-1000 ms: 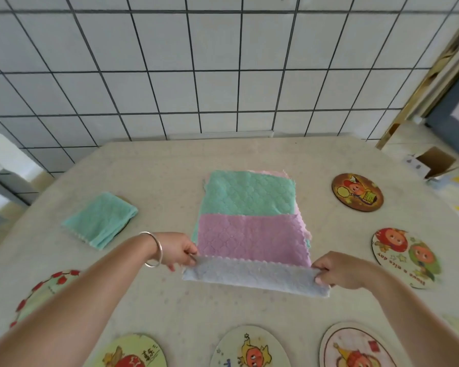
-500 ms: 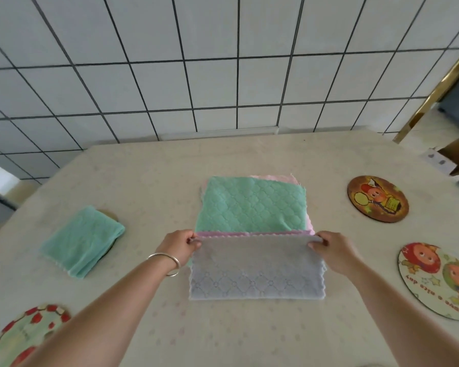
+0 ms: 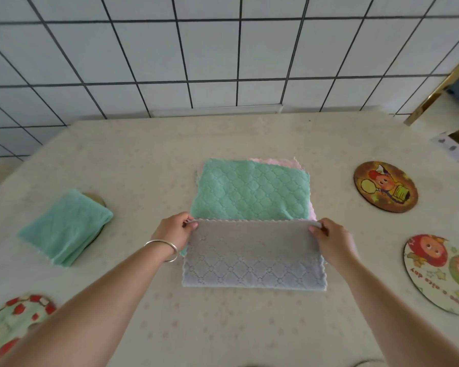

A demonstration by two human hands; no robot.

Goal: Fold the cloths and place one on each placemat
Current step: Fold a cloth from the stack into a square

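At the near left edge of the table [image 3: 249, 133] a red-and-green placemat [image 3: 8, 324] lies partly out of view; at mid-table the grey cloth [image 3: 252, 258] lies folded in half over the near part of the cloth stack; the left hand [image 3: 176, 231] and right hand [image 3: 331, 241] each pinch a far corner of it, fingers clamped on the fabric; beyond lies the flat green cloth [image 3: 252, 192] over a pink cloth [image 3: 276, 162]; far left, a folded green cloth [image 3: 66, 229] covers a placemat; right, two cartoon placemats [image 3: 386, 186] [image 3: 440, 271] lie bare.
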